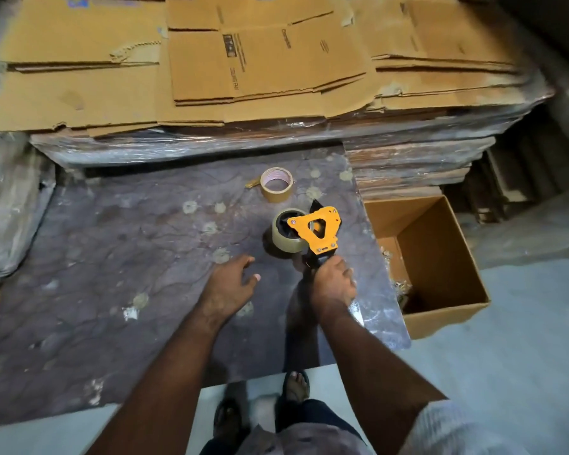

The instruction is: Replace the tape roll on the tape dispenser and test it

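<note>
An orange tape dispenser stands over the wrapped pallet top, with a clear tape roll mounted on its black hub. My right hand grips the dispenser's black handle from below. My left hand hovers just left of it, palm down, fingers spread, holding nothing. A second roll, a thin brown one with a wide white core, lies flat farther back on the same surface.
The work surface is a dark plastic-wrapped stack. Flattened cardboard boxes are piled behind it. An open cardboard box sits on the floor at the right. My sandalled feet stand at the near edge.
</note>
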The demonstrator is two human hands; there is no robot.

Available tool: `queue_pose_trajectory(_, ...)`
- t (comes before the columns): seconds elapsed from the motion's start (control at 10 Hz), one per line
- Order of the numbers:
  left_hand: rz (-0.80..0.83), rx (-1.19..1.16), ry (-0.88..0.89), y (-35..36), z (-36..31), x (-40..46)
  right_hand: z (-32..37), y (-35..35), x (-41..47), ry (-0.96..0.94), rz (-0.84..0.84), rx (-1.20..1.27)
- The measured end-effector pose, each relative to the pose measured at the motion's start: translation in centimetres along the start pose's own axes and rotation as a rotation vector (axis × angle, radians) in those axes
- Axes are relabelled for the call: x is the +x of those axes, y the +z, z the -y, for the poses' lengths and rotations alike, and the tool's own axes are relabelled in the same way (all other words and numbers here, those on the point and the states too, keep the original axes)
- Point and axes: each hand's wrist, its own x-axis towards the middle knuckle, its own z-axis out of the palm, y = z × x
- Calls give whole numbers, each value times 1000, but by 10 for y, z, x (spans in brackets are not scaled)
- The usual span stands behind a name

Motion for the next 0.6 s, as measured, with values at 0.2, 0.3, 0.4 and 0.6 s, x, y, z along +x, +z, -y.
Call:
queue_pose_trajectory(0.2,26,28,-88,1,4,3,12,21,7,-25,56,105)
queue_pose_trajectory(0.3,48,28,-95,1,2,5,20,21,8,-17,109,145)
queue_pose_trajectory(0.4,65,22,-58,2,4,6,20,14,3,-45,200,147)
queue_pose_trajectory(0.6,40,111,-1,-12,-3,-1,10,-20,-33,-193,112,179)
